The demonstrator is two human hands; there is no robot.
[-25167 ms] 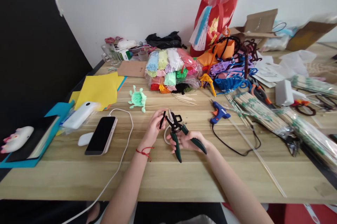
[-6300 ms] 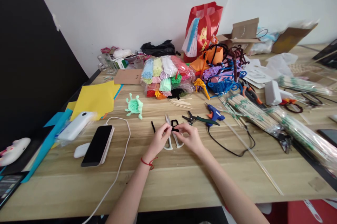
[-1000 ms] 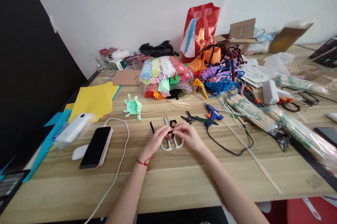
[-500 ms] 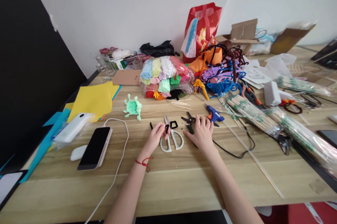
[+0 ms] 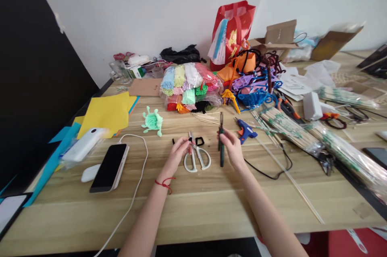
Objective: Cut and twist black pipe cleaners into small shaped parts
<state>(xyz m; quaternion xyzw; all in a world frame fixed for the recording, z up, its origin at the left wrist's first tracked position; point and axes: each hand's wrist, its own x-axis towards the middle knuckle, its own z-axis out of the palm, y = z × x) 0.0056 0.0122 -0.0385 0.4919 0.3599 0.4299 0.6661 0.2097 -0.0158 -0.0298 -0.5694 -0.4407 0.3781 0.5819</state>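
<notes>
My left hand (image 5: pixel 178 153) is closed in a pinch on a short black pipe cleaner (image 5: pixel 173 141), mostly hidden by the fingers. Beside its fingertips lie scissors with white handles (image 5: pixel 207 159), the blades pointing away. A small black bent loop (image 5: pixel 200 141) shows just right of the blades; whether it joins the piece in the hand I cannot tell. My right hand (image 5: pixel 232 146) grips dark green-handled pliers (image 5: pixel 221 153), held up on edge over the table. Right behind that hand rests a blue glue gun (image 5: pixel 246 131).
A mint-green fuzzy figure (image 5: pixel 152 121) sits left of centre. Bagged pipe cleaners (image 5: pixel 189 88) and a tangle of coloured pieces (image 5: pixel 254 83) stand behind. At left are a phone (image 5: pixel 109 167) with a white cable; at right, bundled wooden sticks (image 5: pixel 292 131) and a black cord (image 5: pixel 272 177).
My right hand has picked the pliers up from the table, turning them on edge and drawing them slightly left. The left hand keeps its pinch in nearly the same place.
</notes>
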